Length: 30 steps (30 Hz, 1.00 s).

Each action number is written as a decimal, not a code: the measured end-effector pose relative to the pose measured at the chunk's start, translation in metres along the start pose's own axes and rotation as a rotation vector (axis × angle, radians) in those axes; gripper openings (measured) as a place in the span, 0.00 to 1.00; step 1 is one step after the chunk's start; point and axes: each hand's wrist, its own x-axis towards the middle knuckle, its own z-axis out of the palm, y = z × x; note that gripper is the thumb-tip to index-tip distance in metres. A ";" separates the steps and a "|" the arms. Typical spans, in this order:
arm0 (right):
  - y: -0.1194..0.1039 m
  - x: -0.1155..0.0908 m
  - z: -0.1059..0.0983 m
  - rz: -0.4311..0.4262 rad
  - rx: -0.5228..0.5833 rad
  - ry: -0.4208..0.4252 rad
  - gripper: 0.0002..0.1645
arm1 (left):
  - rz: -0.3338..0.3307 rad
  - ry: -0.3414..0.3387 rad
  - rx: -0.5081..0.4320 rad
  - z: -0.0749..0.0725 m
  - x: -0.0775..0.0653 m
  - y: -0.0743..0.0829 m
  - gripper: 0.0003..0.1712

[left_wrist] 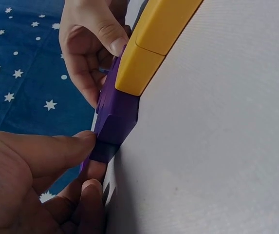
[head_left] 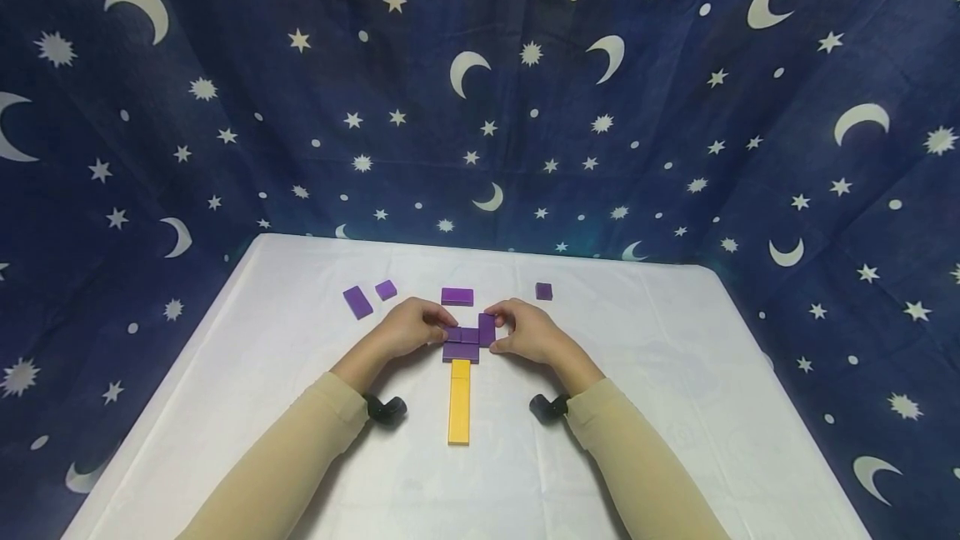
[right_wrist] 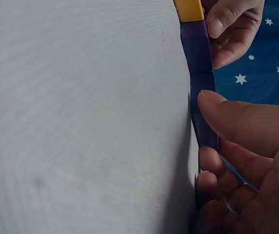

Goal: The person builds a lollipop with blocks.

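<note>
White tablecloth (head_left: 705, 357) backed by a starry curtain (head_left: 420, 157)

The white surface, faintly creased, is bordered from 9 o'clock through 12 to 3 by dark blue fabric printed with pale moons. Mid-table, a small purple block (head_left: 453, 335) is pinched by the left hand (head_left: 407, 328) at 9 o'clock; an adjoining tall purple block (head_left: 487, 330) is pinched by the right hand (head_left: 534, 333) at 3. Yellow blocks (head_left: 459, 411) are lined up at 6; loose purple blocks (head_left: 457, 297) are scattered at 10, 12 and 2 o'clock

Purple blks (head_left: 461, 352), yellow blks (head_left: 459, 412), white cloth (head_left: 675, 340), navy backdrop (head_left: 427, 48) w/ pale moons (head_left: 861, 113), stars (head_left: 57, 49), sleeves (head_left: 281, 461) prob. beige
</note>
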 end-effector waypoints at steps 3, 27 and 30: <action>0.000 -0.001 0.000 0.000 -0.001 -0.004 0.37 | 0.003 -0.007 -0.003 0.000 0.000 -0.001 0.12; -0.003 -0.001 -0.005 0.002 0.001 -0.026 0.37 | 0.005 -0.019 -0.015 -0.002 -0.002 0.002 0.12; -0.003 -0.001 -0.005 0.004 0.003 -0.026 0.37 | 0.008 -0.020 -0.014 -0.002 -0.002 0.002 0.12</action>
